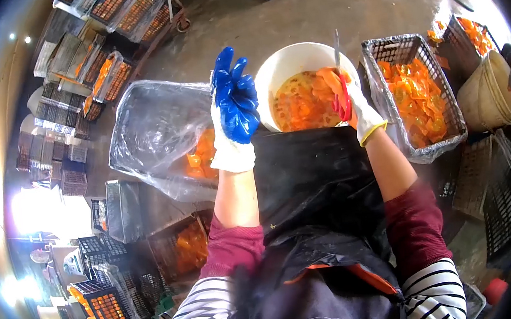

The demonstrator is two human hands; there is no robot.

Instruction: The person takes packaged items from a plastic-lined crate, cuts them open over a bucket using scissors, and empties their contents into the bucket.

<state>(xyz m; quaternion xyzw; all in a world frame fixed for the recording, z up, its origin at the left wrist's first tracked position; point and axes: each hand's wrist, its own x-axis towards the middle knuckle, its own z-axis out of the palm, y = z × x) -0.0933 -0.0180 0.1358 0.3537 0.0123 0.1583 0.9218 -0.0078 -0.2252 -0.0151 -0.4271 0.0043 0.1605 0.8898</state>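
My left hand [235, 103] is raised between the plastic-lined crate and the white bucket, in a white glove with a shiny blue coating. Its fingers are apart and hold nothing. My right hand [357, 105], in a white glove with a yellow cuff, is closed at the right rim of the bucket. It grips red-handled scissors [344, 103], their metal blade pointing up and away. Orange shapes at its fingers are hard to separate from the glove. The white bucket [267, 67] holds orange pieces [303, 110] in foamy liquid.
A black crate [370, 52] of flat orange pieces stands right of the bucket. On the left is a crate lined with clear plastic [148, 117]. A pale bucket [487, 96] stands far right. Stacked crates [107, 303] and a loaded rack [127, 13] line the left side.
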